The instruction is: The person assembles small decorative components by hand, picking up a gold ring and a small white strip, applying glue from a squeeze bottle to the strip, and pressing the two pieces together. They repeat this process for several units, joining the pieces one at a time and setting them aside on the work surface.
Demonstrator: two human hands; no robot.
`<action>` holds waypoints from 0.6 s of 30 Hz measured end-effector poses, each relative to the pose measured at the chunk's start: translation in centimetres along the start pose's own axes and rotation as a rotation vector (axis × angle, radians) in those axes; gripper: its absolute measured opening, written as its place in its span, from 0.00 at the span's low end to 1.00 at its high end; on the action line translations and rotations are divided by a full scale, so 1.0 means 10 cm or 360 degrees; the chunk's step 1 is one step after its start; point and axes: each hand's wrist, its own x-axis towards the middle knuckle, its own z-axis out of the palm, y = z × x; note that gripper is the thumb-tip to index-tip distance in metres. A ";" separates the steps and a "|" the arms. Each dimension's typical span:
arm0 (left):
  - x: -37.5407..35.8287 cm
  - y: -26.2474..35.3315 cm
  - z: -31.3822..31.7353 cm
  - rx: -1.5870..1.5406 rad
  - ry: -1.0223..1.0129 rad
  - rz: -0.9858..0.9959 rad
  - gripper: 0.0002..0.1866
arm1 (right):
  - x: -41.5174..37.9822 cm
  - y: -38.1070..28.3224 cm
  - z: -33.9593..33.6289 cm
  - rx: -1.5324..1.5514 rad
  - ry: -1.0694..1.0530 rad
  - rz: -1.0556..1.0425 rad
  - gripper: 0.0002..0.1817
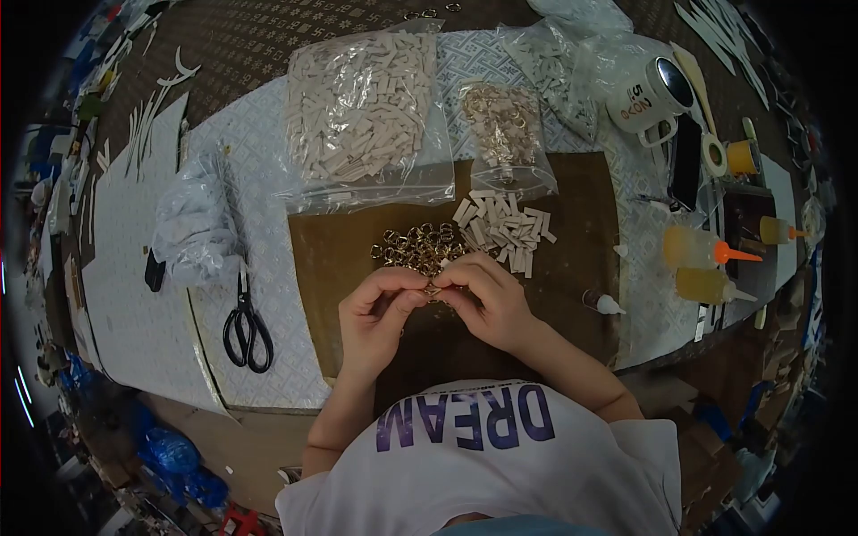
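Note:
My left hand and my right hand meet fingertip to fingertip over a brown mat. Both pinch a small gold-coloured metal ring, mostly covered by the fingers. Just beyond them lies a heap of shiny gold metal rings. A pile of short whitish strips sits beside it, to the upper right of my right hand. Whether a strip is also between my fingers is too small to make out.
Clear bags of whitish strips and of metal pieces lie behind the mat. Black-handled scissors are on the left beside a plastic-wrapped bundle. Glue bottles, a small white-tipped bottle and a mug stand right.

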 end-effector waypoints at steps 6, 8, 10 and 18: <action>0.01 0.00 0.00 0.0035 0.0016 0.0009 0.07 | 0.01 0.00 -0.01 -0.0036 -0.0023 -0.0015 0.10; 0.01 0.00 -0.01 0.0052 0.0009 0.0003 0.07 | 0.01 0.00 -0.01 -0.0041 -0.0032 -0.0010 0.10; 0.01 0.00 -0.01 0.0075 0.0005 0.0026 0.06 | 0.01 -0.01 -0.01 -0.0048 -0.0040 -0.0009 0.10; 0.02 0.03 0.01 -0.0176 0.0052 -0.0329 0.06 | -0.08 0.00 0.01 0.0930 -0.0297 0.0764 0.04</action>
